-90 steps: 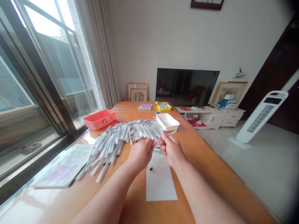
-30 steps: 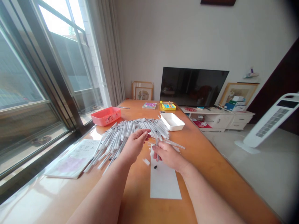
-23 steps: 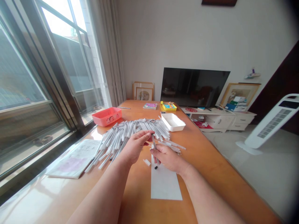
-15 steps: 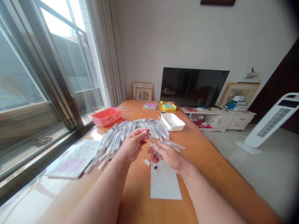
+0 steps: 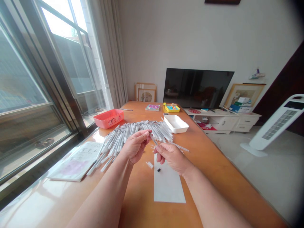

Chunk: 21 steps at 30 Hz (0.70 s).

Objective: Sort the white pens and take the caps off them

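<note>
Both my hands meet over the orange wooden table point(image 5: 209, 171), each pinching an end of one thin white pen point(image 5: 153, 139). My left hand point(image 5: 134, 148) grips its upper end with curled fingers. My right hand point(image 5: 171, 156) holds the lower end between thumb and fingers. Just beyond them lies a wide pile of several white pens point(image 5: 133, 133). Under my right hand a white sheet of paper point(image 5: 168, 183) rests flat, with a small black cap point(image 5: 159, 170) on it. A small white piece point(image 5: 149, 164) sits on the wood beside the sheet.
A white tray point(image 5: 176, 123) stands right of the pile and a pink tray point(image 5: 108, 118) to the left near the window. A printed sheet point(image 5: 74, 161) lies at the left edge. A book point(image 5: 152, 107) and yellow box point(image 5: 171, 108) sit at the far end.
My right hand lifted the pen off the paper and raised it toward my left hand, which now grips its upper end. The black cap and white piece stayed put.
</note>
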### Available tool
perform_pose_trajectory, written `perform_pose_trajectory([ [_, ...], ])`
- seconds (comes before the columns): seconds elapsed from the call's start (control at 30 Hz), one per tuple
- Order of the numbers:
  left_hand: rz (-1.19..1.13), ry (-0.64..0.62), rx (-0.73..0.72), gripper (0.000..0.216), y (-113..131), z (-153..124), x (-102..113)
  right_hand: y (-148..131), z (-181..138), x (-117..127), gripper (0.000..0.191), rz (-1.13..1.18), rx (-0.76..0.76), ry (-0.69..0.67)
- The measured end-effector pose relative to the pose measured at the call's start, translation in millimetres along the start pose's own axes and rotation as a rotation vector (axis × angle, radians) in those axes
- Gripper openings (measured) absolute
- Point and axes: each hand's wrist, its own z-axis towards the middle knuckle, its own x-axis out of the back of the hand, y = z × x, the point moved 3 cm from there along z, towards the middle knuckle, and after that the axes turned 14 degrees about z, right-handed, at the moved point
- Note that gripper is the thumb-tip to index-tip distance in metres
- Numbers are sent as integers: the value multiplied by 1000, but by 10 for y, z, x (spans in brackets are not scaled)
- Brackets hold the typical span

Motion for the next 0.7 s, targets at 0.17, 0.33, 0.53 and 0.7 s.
perform_pose_trajectory([
  [0.17,32,84,-16,26,-30,20,17,0,32,9,33,-198,171,161],
  [0.33,-4,101,5,30,-40,41,43,1,-4,-40,45,-23,11,55],
  [0.53,-37,105,15,29,-70,62,71,-4,7,-26,36,-77,32,87],
  [0.7,-48,108,17,28,-79,71,82,-10,26,-22,34,-120,100,176],
])
